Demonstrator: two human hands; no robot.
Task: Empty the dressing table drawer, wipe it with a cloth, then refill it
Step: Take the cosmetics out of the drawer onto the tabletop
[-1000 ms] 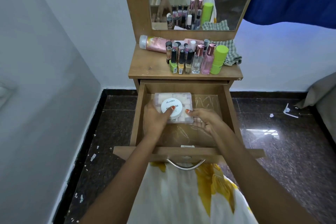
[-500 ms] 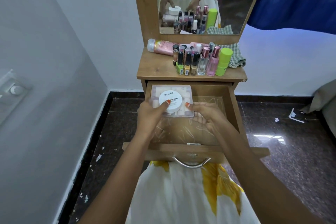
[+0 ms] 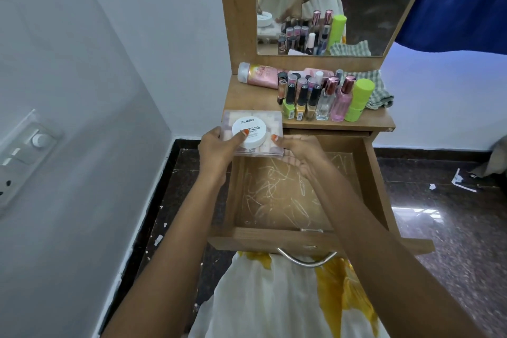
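Holding box [image 3: 270, 118] at tabletop [image 3: 253, 99] edge, drawer [image 3: 260, 239] open

We hold a white round plastic jar [image 3: 249, 133] on a clear rectangular plastic box [image 3: 274, 118] over the far left corner of the wooden pull-out drawer [image 3: 274, 239].
Our left hand [image 3: 219, 149] is at the box's left edge and our right hand [image 3: 301, 153] at its right. Behind, on the wooden table top [image 3: 247, 99], small glass bottles [image 3: 301, 99] stand clustered. A pink tube [image 3: 259, 75] lies behind and left of them, and a green plastic cylinder [image 3: 359, 99] stands at their right, with a checked cloth [image 3: 380, 93] behind it.
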